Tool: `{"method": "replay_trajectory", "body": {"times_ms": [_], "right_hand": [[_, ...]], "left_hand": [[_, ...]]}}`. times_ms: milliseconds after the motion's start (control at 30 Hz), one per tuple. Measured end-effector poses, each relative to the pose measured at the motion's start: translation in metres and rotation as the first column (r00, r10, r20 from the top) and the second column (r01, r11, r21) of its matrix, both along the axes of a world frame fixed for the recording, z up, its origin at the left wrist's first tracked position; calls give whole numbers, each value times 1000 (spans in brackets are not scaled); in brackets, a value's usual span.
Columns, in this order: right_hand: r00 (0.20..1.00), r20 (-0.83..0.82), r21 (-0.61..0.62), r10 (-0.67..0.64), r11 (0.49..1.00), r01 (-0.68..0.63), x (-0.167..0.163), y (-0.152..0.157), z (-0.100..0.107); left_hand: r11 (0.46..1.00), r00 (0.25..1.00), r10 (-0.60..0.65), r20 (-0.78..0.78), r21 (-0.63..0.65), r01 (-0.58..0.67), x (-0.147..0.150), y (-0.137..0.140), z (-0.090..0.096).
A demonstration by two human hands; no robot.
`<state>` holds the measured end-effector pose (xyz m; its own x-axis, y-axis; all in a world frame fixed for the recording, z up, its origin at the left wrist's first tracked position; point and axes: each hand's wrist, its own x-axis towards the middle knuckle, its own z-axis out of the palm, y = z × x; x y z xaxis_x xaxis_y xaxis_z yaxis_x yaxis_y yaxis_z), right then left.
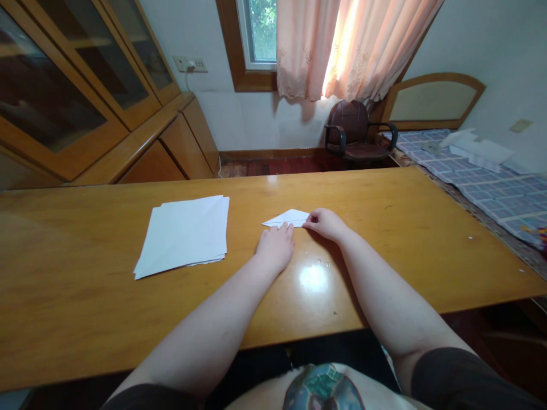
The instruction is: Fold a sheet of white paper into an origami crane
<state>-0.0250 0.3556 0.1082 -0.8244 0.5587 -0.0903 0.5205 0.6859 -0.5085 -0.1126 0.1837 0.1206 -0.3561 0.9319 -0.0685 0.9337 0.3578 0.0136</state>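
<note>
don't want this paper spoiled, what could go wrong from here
The folded white paper could shift or crease crookedly if the left hand, its fingertips at the near edge, lets up while the right hand pinches the right end. The stack of white paper, its edges uneven, might get knocked further askew if the left forearm swings outward.

Right hand hides right end of folded paper. Cabinet, bed cut off. Table blocks base of chair.
</note>
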Motion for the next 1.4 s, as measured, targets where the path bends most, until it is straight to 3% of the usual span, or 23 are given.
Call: {"method": "replay_trajectory", "body": {"times_ms": [367,700,933,1167,1267,1400], "right_hand": [[996,90,134,3,991,-16,-7,-1,-3],[993,117,179,-15,984,-6,-10,-4,-3],[993,116,178,-34,984,13,-10,-7,-2],[983,132,82,-128,990,118,-4,3,-1],[983,98,153,-157,978,141,-2,7,-1],[997,-8,203,-72,976,72,-3,0,-3]], "left_hand": [[1000,1000,-8,-4,-17,8,0,1,3],[998,1000,-30,-6,-61,30,1,3,4],[996,999,-36,-18,-77,34,1,7,6],[996,1000,-27,0,-89,27,1,9,5],[996,1000,-18,11,-87,19,1,9,5],[996,1000,-6,27,-87,9,3,9,7]]}}
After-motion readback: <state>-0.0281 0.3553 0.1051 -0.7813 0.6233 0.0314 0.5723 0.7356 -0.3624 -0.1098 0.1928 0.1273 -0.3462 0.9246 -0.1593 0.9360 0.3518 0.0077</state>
